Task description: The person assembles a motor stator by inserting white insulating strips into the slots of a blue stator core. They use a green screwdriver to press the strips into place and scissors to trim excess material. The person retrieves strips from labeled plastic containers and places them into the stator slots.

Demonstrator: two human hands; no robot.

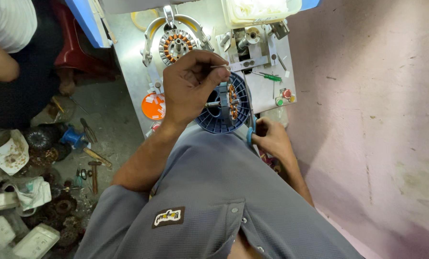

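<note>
Metal bench (pixel 128 52), carrying a winding fixture (pixel 260 48) and a second stator (pixel 176 45) clamped at the back. Blue basket (pixel 214 122) at the near edge, cradling the worked stator (pixel 231 100) on edge so its slots face sideways. Left hand (pixel 190 86) above it, fingers pinched on a thin white strip (pixel 220 66). Right hand (pixel 272 136) closed around blue-handled scissors (pixel 251 132), parked beside the basket.
</note>
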